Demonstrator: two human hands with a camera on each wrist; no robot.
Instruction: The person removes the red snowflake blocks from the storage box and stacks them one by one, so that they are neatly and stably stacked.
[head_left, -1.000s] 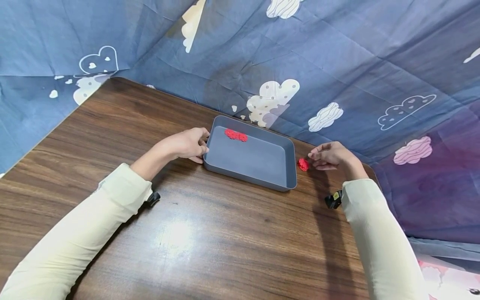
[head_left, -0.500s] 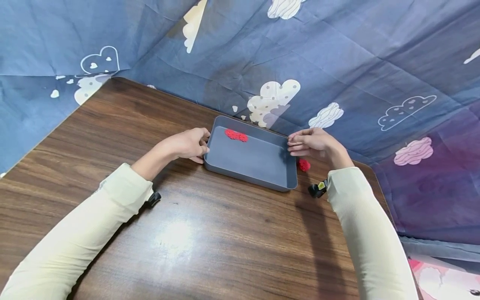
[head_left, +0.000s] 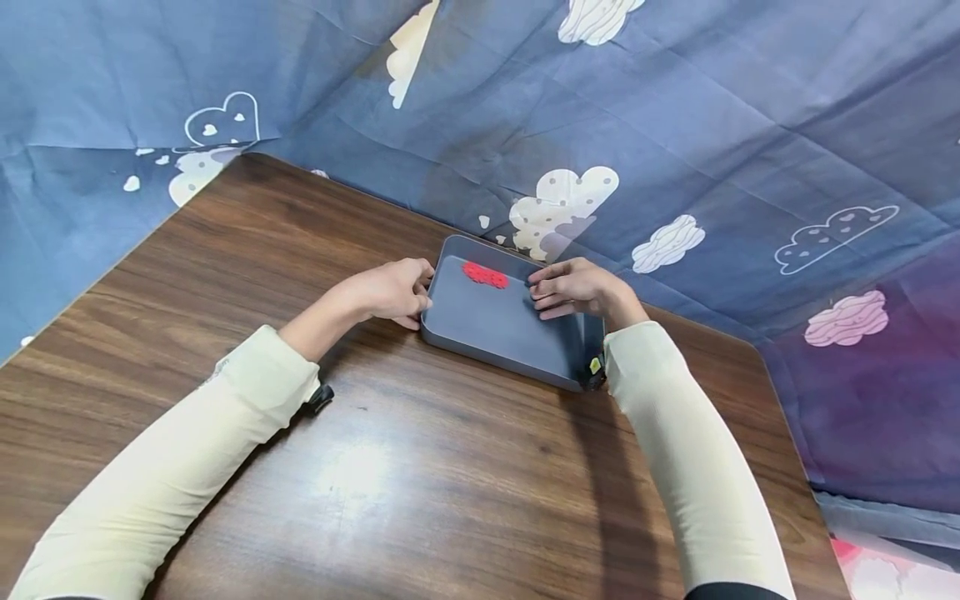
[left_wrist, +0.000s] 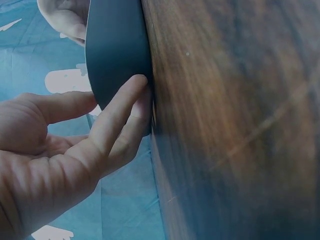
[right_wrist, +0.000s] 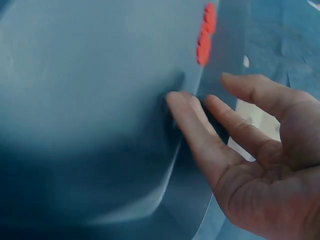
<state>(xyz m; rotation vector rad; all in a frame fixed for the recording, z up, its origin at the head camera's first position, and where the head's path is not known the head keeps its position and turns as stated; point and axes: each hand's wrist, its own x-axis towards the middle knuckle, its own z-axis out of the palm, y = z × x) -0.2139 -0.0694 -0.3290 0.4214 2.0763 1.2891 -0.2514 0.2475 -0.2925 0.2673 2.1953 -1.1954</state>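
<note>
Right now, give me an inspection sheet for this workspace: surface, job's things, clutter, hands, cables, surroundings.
Surface: brown wood-grain table, with glare toward the front.
Job's things: grey tray on the table; red scalloped pieces inside, near its far wall.
Clutter: nothing seen.
Left hand: touches the tray's left side; grip unclear.
Right hand: over the tray, nothing seen held.
Cables: nothing seen.
Surroundings: blue cloth with cloud prints behind the table.

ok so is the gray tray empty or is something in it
Not empty: red scalloped pieces lie on the floor of the gray tray, near its far wall.
</note>
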